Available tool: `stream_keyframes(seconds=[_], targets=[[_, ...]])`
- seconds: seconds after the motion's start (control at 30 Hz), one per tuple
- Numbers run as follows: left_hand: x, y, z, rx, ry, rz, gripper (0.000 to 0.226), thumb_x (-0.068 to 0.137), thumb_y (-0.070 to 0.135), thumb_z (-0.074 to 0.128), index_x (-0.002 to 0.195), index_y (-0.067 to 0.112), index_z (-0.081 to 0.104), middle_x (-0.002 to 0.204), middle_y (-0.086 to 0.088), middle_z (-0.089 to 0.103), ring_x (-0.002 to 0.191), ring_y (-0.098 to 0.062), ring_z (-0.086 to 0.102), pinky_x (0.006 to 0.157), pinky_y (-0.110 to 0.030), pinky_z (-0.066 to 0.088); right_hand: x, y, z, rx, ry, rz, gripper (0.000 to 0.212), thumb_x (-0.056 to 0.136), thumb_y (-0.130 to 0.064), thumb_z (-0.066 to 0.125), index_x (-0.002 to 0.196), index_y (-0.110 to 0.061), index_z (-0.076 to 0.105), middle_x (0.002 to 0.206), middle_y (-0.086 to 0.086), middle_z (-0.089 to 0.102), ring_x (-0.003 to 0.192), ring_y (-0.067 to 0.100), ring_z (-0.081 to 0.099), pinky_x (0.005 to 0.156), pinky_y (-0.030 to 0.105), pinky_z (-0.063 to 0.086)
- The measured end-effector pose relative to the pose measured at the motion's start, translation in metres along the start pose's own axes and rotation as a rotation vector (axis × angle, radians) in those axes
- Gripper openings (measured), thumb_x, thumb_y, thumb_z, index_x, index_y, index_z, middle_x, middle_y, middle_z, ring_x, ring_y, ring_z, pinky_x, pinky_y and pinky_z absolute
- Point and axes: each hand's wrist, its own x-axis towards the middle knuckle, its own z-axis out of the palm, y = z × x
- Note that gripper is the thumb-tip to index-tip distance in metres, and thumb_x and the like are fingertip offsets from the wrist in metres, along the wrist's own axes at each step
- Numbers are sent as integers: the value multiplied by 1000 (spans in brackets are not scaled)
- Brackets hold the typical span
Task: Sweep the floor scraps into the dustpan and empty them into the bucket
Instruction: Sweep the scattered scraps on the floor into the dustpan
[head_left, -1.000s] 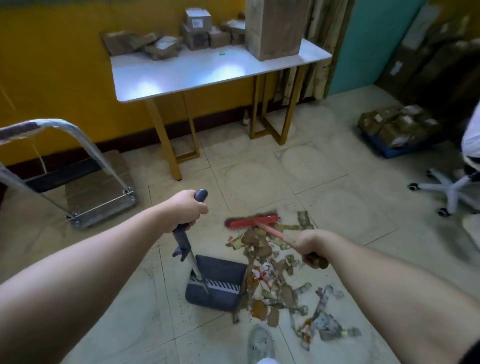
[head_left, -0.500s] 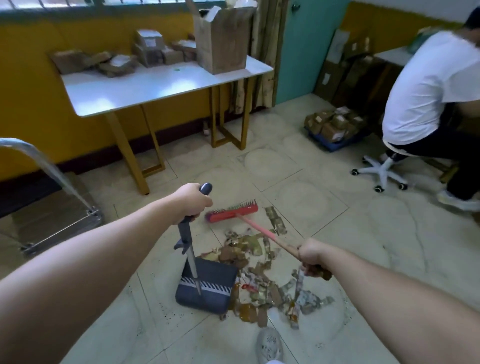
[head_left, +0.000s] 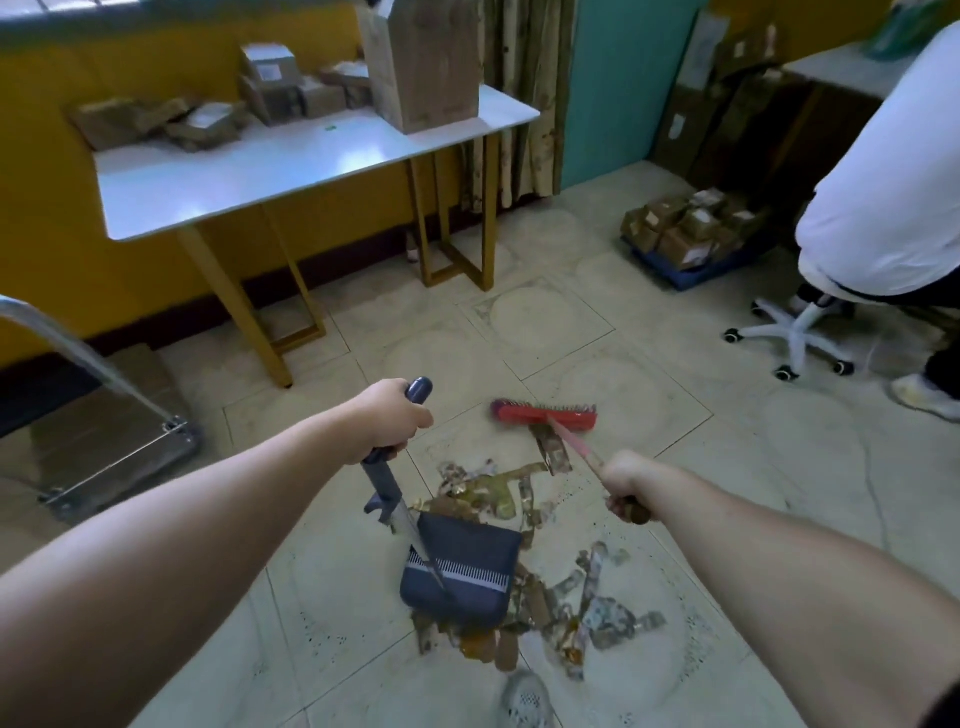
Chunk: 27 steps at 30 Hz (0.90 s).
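Head view of the sweeping stage. The left hand (head_left: 387, 418) is closed around the top of the long dustpan handle (head_left: 384, 478) and holds the dark dustpan (head_left: 462, 571) on the tiled floor (head_left: 550, 317) just below centre. The right hand (head_left: 631, 480) is closed around the broom stick (head_left: 576, 447), and the red broom head (head_left: 545, 414) sits at the pan's 1 o'clock, beyond the far edge of the debris.

The scraps (head_left: 587, 608), brown and grey strips of card and tape, lie loose on the floor around the pan from its 12 o'clock round to its 6 o'clock, some touching its rim. Whether any are inside the pan cannot be told. No bucket is in view.

Judged step: gathering, with little or nothing collected and emptying not begun. The next move calls for a drawing stroke from 1 o'clock toward the pan. The left hand must press the pan lip flat to the floor so that thin strips do not slide under it. The pieces at 4 to 5 o'clock need a separate pass.

Surroundings: a white worktop (head_left: 291, 161) with cartons at 11 o'clock, a seated person (head_left: 883, 182) at 2 o'clock, and a trolley (head_left: 104, 441) at 9 o'clock.
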Motion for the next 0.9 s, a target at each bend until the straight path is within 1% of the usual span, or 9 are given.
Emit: stream_keyframes(seconds=[0.03,0.1,0.2,0.3,0.37,0.53,0.67,0.77,0.9], targets=[[2,4,5,1,-5,-4,19,91,16,57,106,4,54,80,-12,55,56,-19,50,49,-28,44,5,5,0,10,-13,3,18,101,-11,26,108,-6,42,63,9,48,45,14,40,40,24,35],[5,9,12,11,-14,-10,15,91,16,57,101,6,53,78,-10,56,55,-17,50,48,-27,44,9,17,3,-10,-41,-9,33,98,-4,23,126,-13,37,66,9,49,47,12,41,41,22,36],[3,14,17,29,-19,-10,9,90,16,57,94,9,52,73,-8,54,52,-16,48,47,-26,44,-5,31,8,-60,-87,-28,49,96,-2,22,145,-11,26,69,8,50,47,10,41,39,19,36],[-5,17,21,36,-24,11,11,90,16,58,95,8,54,72,-8,55,52,-17,49,49,-27,45,-24,40,4,-26,-115,-8,38,99,-9,27,136,-5,36,68,6,49,45,9,42,38,19,37],[-16,15,25,36,-35,35,10,90,15,58,94,8,53,72,-8,54,52,-17,48,49,-27,44,-47,44,2,-1,-143,5,25,101,-19,32,116,-6,46,65,4,48,41,8,41,36,17,35],[-58,-5,38,22,-49,126,11,89,13,55,83,9,46,70,-8,49,50,-19,43,47,-27,39,-119,71,26,32,-175,43,24,101,-17,31,80,-12,42,63,1,47,42,6,38,38,15,34],[-93,-22,48,-4,-62,179,15,88,11,54,77,11,43,68,-8,47,49,-18,41,46,-26,36,-139,110,48,170,-123,119,23,100,-20,35,85,-7,46,60,1,44,45,7,37,45,16,33],[-115,-28,58,6,-87,212,16,87,11,53,76,12,42,67,-7,46,48,-18,41,44,-26,36,-149,138,60,218,-58,79,24,100,-25,31,108,-11,49,60,2,43,46,9,33,45,17,30],[-139,-31,71,24,-115,223,15,89,12,55,79,11,43,71,-9,48,50,-18,42,44,-26,37,-150,171,69,207,61,50,22,97,-6,24,105,-13,43,60,7,45,45,12,35,45,20,28]])
